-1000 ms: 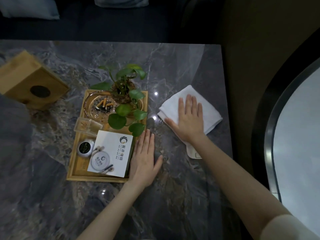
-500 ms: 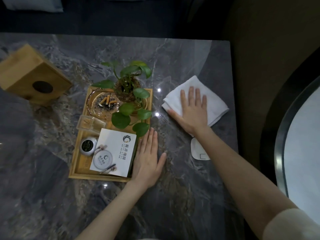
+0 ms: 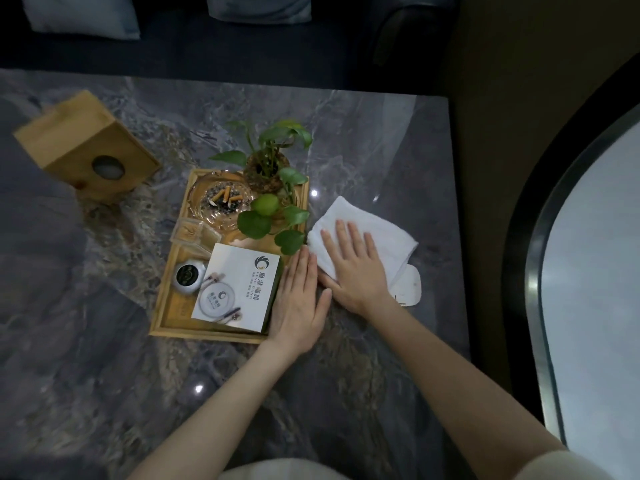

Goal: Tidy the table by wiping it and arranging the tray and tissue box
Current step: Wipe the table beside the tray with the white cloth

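Far left on the marble counter (image 3: 363, 358): wooden tissue box (image 3: 83, 147), tipped askew, well apart from the bamboo tray (image 3: 173, 306). Left hand (image 3: 298, 303) flat, fingers open, bracing the tray's right edge. Right hand (image 3: 356, 268) spread flat on the white cloth (image 3: 377, 230), gripping nothing. Best wiped with even palm pressure, keeping the tray steady.

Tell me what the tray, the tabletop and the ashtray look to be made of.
Tray: light wood or bamboo, matte, with a pale yellow even tone. Tabletop: polished grey stone, likely marble or a look-alike, veined and showing sharp light glints. Ashtray: clear glass by its see-through, shiny rim, though clear plastic cannot be ruled out.
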